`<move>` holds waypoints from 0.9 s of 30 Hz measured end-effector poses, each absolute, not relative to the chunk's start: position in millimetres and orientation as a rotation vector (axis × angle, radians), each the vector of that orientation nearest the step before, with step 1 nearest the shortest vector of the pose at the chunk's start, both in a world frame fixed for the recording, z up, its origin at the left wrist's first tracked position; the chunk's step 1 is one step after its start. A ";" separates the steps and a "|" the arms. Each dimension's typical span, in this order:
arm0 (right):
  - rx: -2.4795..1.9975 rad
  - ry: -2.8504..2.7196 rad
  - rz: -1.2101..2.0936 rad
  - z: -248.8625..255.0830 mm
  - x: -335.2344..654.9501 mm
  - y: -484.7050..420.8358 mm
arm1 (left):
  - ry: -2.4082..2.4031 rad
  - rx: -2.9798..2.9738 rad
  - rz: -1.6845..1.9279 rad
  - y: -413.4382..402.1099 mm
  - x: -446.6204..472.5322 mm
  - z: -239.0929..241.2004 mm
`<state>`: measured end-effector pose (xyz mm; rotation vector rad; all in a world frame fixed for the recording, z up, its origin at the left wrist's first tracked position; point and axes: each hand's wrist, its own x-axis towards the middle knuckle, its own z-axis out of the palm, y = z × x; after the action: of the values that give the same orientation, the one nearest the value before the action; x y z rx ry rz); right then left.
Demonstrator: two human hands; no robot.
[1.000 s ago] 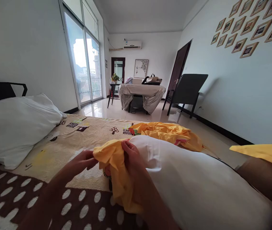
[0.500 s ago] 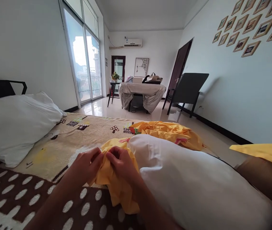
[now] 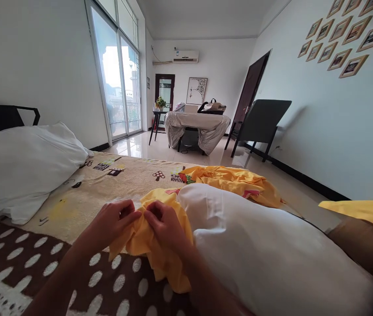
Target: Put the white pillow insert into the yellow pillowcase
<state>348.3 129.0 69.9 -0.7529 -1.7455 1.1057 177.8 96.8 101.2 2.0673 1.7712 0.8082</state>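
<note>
Both hands are pinching the bunched edge of a soft yellow cover [image 3: 160, 254], which is lying crumpled on the bed just at the 9 o'clock side of a plump white pillow [image 3: 271, 254]. The left hand [image 3: 114, 221] is closing its fingertips on a fold of the cloth, and the right hand [image 3: 165, 226] is clamping thumb and fingers on the same ridge, so that the two sets of fingertips are almost touching. The thin, matte fabric is draping in loose wrinkles below the hands, over a brown blanket [image 3: 15, 259] with pale oval dots. Toward 12 o'clock the cover is running on behind the pillow as a rumpled, slightly glossy heap. A beige sheet [image 3: 123, 180] with small cartoon prints is spreading under it. At 9 o'clock a second white pillow [image 3: 22, 166] is lying slack and creased beside a black angular headboard [image 3: 5, 118]. Far off at 12 o'clock a table [image 3: 197, 127] draped in grey cloth is standing on shiny tiles, with a dark chair [image 3: 260, 123] at 1 o'clock
</note>
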 end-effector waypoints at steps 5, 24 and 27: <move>-0.689 -1.915 0.968 58.1 335.8 124.1 | 1.820 2.132 0.874 87.4 186.9 100.9; -0.770 -1.594 1.094 43.8 327.7 135.6 | 1.444 2.064 0.924 101.9 178.5 103.9; -0.775 -1.550 1.099 45.1 328.5 135.5 | 1.530 1.923 1.064 107.0 180.4 97.6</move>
<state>328.5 135.5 45.1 -0.7747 -1.5504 1.0993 180.4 107.0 97.6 1.9228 1.5304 1.0640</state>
